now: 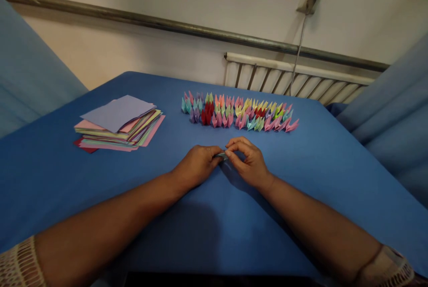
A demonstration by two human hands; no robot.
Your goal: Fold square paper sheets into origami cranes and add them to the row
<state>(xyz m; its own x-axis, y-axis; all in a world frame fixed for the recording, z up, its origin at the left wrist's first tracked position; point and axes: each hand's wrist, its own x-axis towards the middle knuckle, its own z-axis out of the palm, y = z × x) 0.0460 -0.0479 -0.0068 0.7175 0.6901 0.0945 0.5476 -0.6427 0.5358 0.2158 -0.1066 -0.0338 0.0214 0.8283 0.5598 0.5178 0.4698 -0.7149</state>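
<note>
Between my two hands is a small folded piece of pale paper (220,155), mostly hidden by the fingers. My left hand (197,164) is closed on its left end, thumb against the near side. The thumb and fingertips of my right hand (249,162) pinch its right end. Both hands are just above the blue cloth, near the middle of the table. Beyond them stand several rows of folded paper cranes (227,120) in pink, red, yellow, green, purple and blue.
A stack of coloured paper sheets (117,117), lilac on top, lies on the left of the blue-covered table (160,242). Behind are a metal rail (167,22), a radiator (267,73) and a socket with a cable (307,4). Blue curtains (394,113) hang at both sides.
</note>
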